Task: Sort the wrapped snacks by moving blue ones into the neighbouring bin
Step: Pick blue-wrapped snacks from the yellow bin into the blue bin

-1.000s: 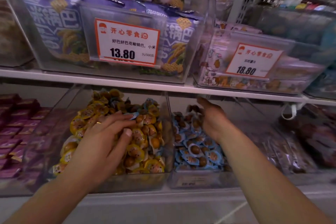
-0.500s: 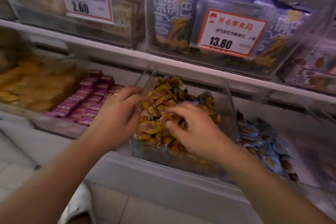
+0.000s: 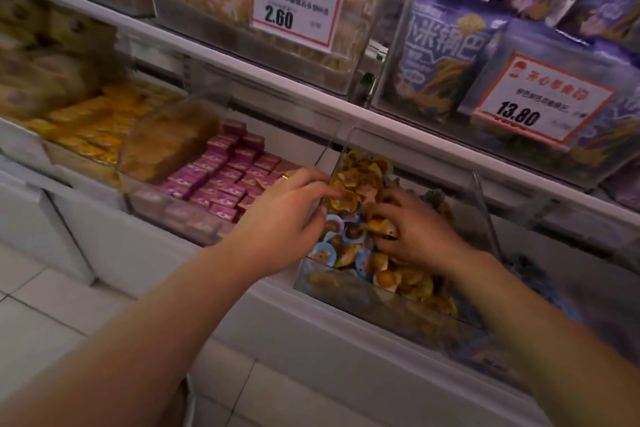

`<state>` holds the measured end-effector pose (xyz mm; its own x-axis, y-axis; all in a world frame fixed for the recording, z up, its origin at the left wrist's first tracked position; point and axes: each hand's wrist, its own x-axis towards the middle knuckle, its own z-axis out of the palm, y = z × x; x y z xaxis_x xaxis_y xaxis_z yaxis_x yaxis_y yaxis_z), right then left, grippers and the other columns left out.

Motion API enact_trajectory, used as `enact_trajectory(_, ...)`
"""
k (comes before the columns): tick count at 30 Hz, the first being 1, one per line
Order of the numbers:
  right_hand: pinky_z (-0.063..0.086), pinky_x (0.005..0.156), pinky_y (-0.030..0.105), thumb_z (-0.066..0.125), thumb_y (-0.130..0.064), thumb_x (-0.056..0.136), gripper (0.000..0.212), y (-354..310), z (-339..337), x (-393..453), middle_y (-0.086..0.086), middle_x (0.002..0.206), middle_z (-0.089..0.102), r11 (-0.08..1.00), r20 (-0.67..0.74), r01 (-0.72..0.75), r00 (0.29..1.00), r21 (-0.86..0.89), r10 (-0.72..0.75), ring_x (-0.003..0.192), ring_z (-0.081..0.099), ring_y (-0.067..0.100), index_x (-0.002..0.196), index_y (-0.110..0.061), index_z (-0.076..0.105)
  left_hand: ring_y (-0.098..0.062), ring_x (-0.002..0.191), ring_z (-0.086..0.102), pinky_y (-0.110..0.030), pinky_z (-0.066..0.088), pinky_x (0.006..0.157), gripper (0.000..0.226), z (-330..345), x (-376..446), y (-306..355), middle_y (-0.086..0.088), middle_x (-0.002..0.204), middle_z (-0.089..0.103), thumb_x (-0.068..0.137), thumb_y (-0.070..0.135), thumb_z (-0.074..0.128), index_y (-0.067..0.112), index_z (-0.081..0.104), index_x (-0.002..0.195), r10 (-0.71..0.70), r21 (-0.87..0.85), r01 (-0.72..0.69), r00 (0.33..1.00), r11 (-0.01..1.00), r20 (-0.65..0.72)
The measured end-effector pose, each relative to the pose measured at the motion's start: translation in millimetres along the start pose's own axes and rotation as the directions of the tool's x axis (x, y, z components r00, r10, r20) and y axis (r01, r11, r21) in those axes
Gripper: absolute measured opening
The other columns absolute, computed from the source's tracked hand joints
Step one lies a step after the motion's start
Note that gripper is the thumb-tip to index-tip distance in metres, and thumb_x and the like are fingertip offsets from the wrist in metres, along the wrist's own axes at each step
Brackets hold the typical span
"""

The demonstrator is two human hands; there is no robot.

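Observation:
A clear bin (image 3: pixel 485 204) on the lower shelf holds a heap of yellow wrapped snacks (image 3: pixel 363 170) with a few blue wrapped snacks (image 3: pixel 325 253) mixed in near its front left. My left hand (image 3: pixel 287 218) reaches over the bin's left wall, its fairly straight fingers touching yellow wrappers. My right hand (image 3: pixel 415 236) lies on the heap, with curled fingers dug in and closed round some wrappers. The neighbouring bin of blue snacks (image 3: pixel 530 274) is to the right, mostly hidden behind my right forearm.
Left of the mixed bin stand purple boxes (image 3: pixel 225 180) and yellow packets (image 3: pixel 93 128) in clear bins. The shelf above carries bins with price tags reading 2.60 (image 3: pixel 294 7) and 13.80 (image 3: pixel 540 104). A tiled floor (image 3: pixel 52 315) lies at the lower left.
My right hand left the blue bin and came onto the mixed heap beside my left hand. The view swung to the left. Blue wrappers now show at the heap's front.

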<state>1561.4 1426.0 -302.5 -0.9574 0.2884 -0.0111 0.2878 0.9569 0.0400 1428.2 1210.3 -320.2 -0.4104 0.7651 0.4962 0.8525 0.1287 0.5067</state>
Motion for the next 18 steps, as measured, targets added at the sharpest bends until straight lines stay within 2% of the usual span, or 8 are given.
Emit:
enact_trajectory(4, 0.040, 0.107, 0.041, 0.075, -0.052, 0.080, 0.056, 34.9, -15.6, -16.8, 0.005, 0.139, 0.052, 0.991, 0.061, -0.038, 0.998, 0.125, 0.030, 0.128, 0.049, 0.027, 0.129, -0.029, 0.064, -0.017, 0.120, 0.054, -0.039, 0.048, 0.099, 0.030, -1.8, 4.6, 1.3, 0.003, 0.131, 0.057, 0.091, 0.020, 0.055, 0.022, 0.068, 0.118, -0.009, -0.007, 0.009, 1.000, 1.000, 0.000)
enact_trajectory(7, 0.029, 0.115, 0.045, 0.069, -0.059, 0.080, 0.057, 24.3, -27.2, -17.6, -0.001, 0.147, 0.046, 0.999, 0.090, 0.002, 0.996, 0.051, -0.007, 0.139, 0.037, 0.027, 0.134, -0.042, 0.057, -0.017, 0.117, 0.054, -0.038, 0.048, 0.097, 0.029, -2.1, 8.3, 3.5, 0.004, 0.128, 0.058, 0.092, 0.017, 0.056, 0.023, 0.069, 0.117, -0.026, -0.013, 0.026, 1.000, 1.000, -0.005)
enact_trajectory(9, 0.024, 0.118, 0.050, 0.067, -0.053, 0.081, 0.054, 2.5, -29.4, -15.9, -0.006, 0.150, 0.042, 0.997, 0.038, 0.053, 0.998, 0.049, -0.055, 0.144, 0.029, 0.024, 0.133, -0.043, 0.057, -0.017, 0.117, 0.054, -0.037, 0.048, 0.097, 0.028, -1.4, 9.3, 4.9, 0.005, 0.129, 0.057, 0.092, 0.017, 0.057, 0.024, 0.069, 0.116, -0.033, -0.008, 0.033, 0.999, 0.999, -0.012)
enact_trajectory(11, 0.032, 0.115, 0.045, 0.065, -0.047, 0.082, 0.052, -25.5, -23.6, -11.3, -0.008, 0.145, 0.048, 0.978, 0.021, 0.170, 0.985, 0.123, -0.174, 0.138, 0.039, 0.017, 0.132, -0.037, 0.059, -0.017, 0.118, 0.054, -0.037, 0.048, 0.097, 0.028, -0.5, 10.1, 5.6, 0.005, 0.130, 0.057, 0.092, 0.017, 0.057, 0.025, 0.069, 0.116, -0.032, 0.007, 0.032, 0.999, 0.999, -0.012)
enact_trajectory(13, 0.032, 0.112, 0.032, 0.066, -0.043, 0.084, 0.057, -44.8, -11.4, -5.8, -0.011, 0.145, 0.047, 0.956, 0.098, 0.230, 0.963, 0.184, -0.251, 0.133, 0.043, 0.011, 0.138, -0.036, 0.054, -0.019, 0.119, 0.055, -0.039, 0.048, 0.098, 0.028, -0.2, 10.0, 5.9, 0.003, 0.132, 0.057, 0.092, 0.015, 0.058, 0.023, 0.070, 0.116, -0.025, 0.012, 0.025, 1.000, 1.000, -0.008)
enact_trajectory(15, 0.027, 0.110, 0.023, 0.071, -0.038, 0.083, 0.070, -44.0, -1.4, -3.7, -0.013, 0.151, 0.037, 0.956, 0.162, 0.229, 0.952, 0.183, -0.259, 0.136, 0.039, 0.009, 0.147, -0.038, 0.042, -0.020, 0.119, 0.055, -0.042, 0.047, 0.099, 0.028, 0.0, 8.7, 5.7, 0.000, 0.132, 0.057, 0.091, 0.013, 0.059, 0.021, 0.071, 0.115, -0.020, -0.001, 0.020, 1.000, 1.000, -0.009)
enact_trajectory(18, 0.037, 0.106, 0.023, 0.075, -0.036, 0.079, 0.082, -22.7, 4.9, -9.3, -0.009, 0.147, 0.040, 0.969, 0.197, 0.169, 0.959, 0.180, -0.204, 0.131, 0.042, 0.012, 0.149, -0.042, 0.033, -0.021, 0.122, 0.054, -0.043, 0.047, 0.100, 0.028, -0.1, 6.8, 5.4, -0.001, 0.134, 0.056, 0.091, 0.013, 0.058, 0.022, 0.071, 0.115, -0.014, -0.009, 0.014, 1.000, 1.000, -0.005)
